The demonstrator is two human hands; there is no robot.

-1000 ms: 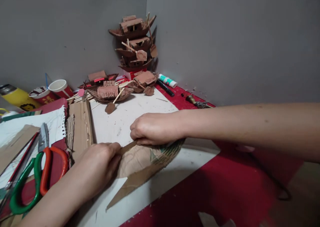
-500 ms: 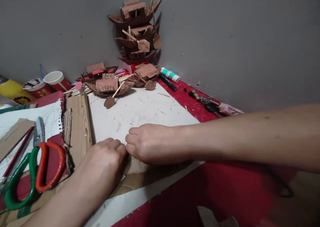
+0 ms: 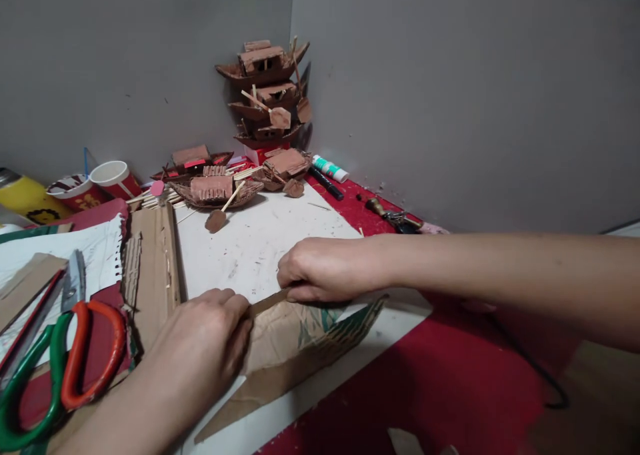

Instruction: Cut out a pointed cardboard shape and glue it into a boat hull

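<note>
A piece of brown cardboard [image 3: 280, 338] with green print and bent-up long sides lies on the white sheet [image 3: 230, 248] in front of me. My left hand [image 3: 213, 331] is closed on the left part of its far edge. Farther along that same edge, my right hand [image 3: 320, 269] pinches the cardboard, thumb towards me. A strip of raised edge shows between the two hands. The near side of the cardboard stands up and tapers to a point at each end. The left fingertips are partly hidden.
Scissors [image 3: 93, 355] with green and orange handles lie at left, beside a flat cardboard piece [image 3: 153, 255]. Several small cardboard boats [image 3: 213, 191] stand at the back, some in a stack [image 3: 263, 65] in the corner. Glue stick [image 3: 330, 168], marker [image 3: 326, 183] and keys [image 3: 400, 220] lie along the wall.
My right hand has moved right, away from the left hand, along the cardboard edge. More of the cardboard, with its green print and upright near side, now shows. The view has tilted up slightly.
</note>
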